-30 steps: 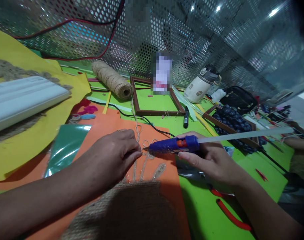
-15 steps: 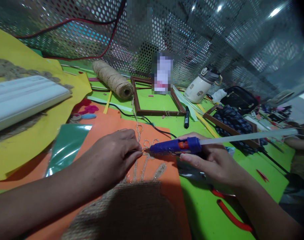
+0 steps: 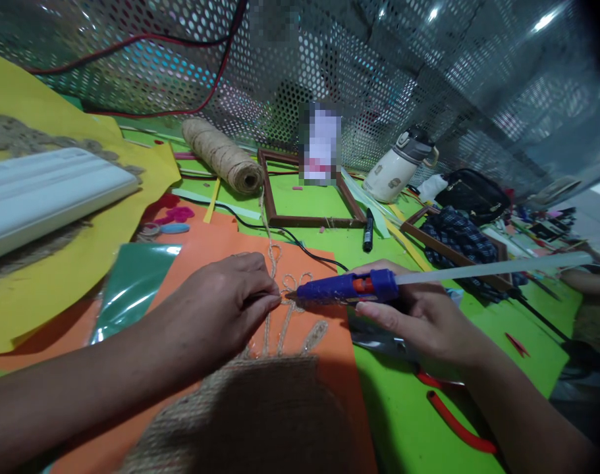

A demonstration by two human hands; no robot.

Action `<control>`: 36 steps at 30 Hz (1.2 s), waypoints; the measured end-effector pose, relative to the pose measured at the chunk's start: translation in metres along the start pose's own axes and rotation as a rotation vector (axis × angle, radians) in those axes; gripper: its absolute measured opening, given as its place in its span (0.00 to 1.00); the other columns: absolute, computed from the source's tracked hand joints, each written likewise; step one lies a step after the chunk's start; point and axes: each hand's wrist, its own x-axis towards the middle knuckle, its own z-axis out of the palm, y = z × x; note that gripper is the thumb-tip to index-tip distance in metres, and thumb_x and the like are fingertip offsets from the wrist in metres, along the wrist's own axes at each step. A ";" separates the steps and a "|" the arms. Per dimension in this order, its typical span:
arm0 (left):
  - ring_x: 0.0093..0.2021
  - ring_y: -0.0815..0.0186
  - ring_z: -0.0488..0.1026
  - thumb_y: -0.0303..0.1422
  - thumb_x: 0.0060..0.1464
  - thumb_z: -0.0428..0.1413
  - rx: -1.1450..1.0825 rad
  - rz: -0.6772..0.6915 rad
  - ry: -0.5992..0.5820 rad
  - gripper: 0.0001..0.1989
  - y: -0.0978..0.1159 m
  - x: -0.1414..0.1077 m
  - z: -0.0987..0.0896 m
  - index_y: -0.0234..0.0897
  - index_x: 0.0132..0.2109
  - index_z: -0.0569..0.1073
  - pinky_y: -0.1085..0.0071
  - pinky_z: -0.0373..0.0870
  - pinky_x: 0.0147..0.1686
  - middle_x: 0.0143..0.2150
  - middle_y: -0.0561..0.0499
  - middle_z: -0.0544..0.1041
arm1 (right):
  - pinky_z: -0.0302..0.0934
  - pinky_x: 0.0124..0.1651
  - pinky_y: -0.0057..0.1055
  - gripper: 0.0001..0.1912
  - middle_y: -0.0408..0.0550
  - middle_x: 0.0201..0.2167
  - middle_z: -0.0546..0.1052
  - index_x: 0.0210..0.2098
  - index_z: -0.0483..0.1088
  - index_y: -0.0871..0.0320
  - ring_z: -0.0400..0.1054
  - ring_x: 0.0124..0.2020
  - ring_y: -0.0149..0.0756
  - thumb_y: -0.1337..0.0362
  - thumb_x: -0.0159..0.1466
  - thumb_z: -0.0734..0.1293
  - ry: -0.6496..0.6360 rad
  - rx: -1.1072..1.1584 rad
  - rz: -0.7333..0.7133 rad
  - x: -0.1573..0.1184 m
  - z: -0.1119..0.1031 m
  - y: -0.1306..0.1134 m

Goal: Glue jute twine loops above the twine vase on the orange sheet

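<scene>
My right hand is wrapped round a blue hot glue gun, with a long translucent glue stick jutting from its back. The gun's nozzle meets a flower outline of jute twine on an orange sheet. Right beside the nozzle, my left hand pinches the twine, fingertips together. From there the strand runs up toward the jute roll. Below the flower, twine stems and a leaf shape rise from a panel covered in jute rows, partly in shadow.
Behind the orange sheet lie a brown wooden frame and a black marker. A white bottle stands farther back. Red-handled pliers or scissors lie under my right forearm. At left, a white slab-like object rests on yellow sheet.
Almost nothing differs. Both hands and the glue gun keep their places at the flower; the whole view has shifted very slightly.
</scene>
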 end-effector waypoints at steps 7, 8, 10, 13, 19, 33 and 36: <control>0.32 0.65 0.73 0.36 0.65 0.50 -0.047 -0.044 0.017 0.16 0.002 0.002 -0.002 0.38 0.33 0.78 0.68 0.66 0.32 0.32 0.48 0.77 | 0.71 0.41 0.28 0.11 0.46 0.39 0.78 0.48 0.77 0.54 0.73 0.39 0.37 0.56 0.70 0.69 0.089 -0.088 -0.053 -0.001 -0.011 0.000; 0.31 0.65 0.73 0.36 0.65 0.50 -0.046 -0.047 0.026 0.16 0.002 0.003 -0.002 0.38 0.33 0.78 0.68 0.66 0.31 0.32 0.49 0.77 | 0.70 0.41 0.28 0.11 0.46 0.39 0.78 0.48 0.77 0.54 0.73 0.39 0.37 0.56 0.70 0.68 0.079 -0.096 -0.056 -0.001 -0.012 -0.001; 0.30 0.65 0.73 0.37 0.66 0.51 -0.042 -0.052 0.040 0.16 0.003 0.003 -0.002 0.39 0.33 0.77 0.68 0.66 0.31 0.31 0.49 0.77 | 0.70 0.42 0.29 0.11 0.47 0.39 0.78 0.47 0.76 0.55 0.73 0.39 0.38 0.56 0.71 0.68 0.047 -0.112 -0.060 -0.001 -0.012 -0.003; 0.31 0.64 0.74 0.37 0.65 0.51 -0.028 -0.054 0.043 0.15 0.002 0.004 -0.001 0.39 0.33 0.77 0.67 0.66 0.32 0.32 0.49 0.78 | 0.70 0.42 0.31 0.12 0.48 0.38 0.78 0.46 0.76 0.55 0.72 0.40 0.39 0.55 0.71 0.67 0.011 -0.128 -0.054 0.000 -0.010 -0.006; 0.34 0.61 0.75 0.39 0.65 0.50 -0.009 -0.073 0.016 0.16 0.003 0.004 0.000 0.39 0.36 0.79 0.64 0.67 0.35 0.35 0.47 0.79 | 0.69 0.44 0.31 0.11 0.47 0.40 0.79 0.48 0.74 0.54 0.73 0.40 0.38 0.55 0.72 0.66 -0.003 -0.108 -0.034 0.001 -0.004 -0.007; 0.34 0.60 0.74 0.38 0.65 0.48 0.081 -0.052 0.006 0.16 0.004 0.003 0.000 0.38 0.37 0.78 0.65 0.65 0.33 0.35 0.46 0.80 | 0.69 0.49 0.31 0.10 0.47 0.46 0.78 0.49 0.75 0.53 0.73 0.46 0.39 0.57 0.72 0.65 -0.055 -0.161 -0.047 -0.001 -0.007 -0.009; 0.35 0.60 0.75 0.38 0.65 0.48 0.072 -0.061 0.000 0.16 0.005 0.003 0.000 0.38 0.39 0.78 0.65 0.66 0.35 0.36 0.46 0.80 | 0.69 0.48 0.29 0.12 0.46 0.45 0.78 0.52 0.73 0.53 0.73 0.45 0.37 0.57 0.72 0.66 -0.027 -0.117 -0.031 -0.001 -0.008 -0.007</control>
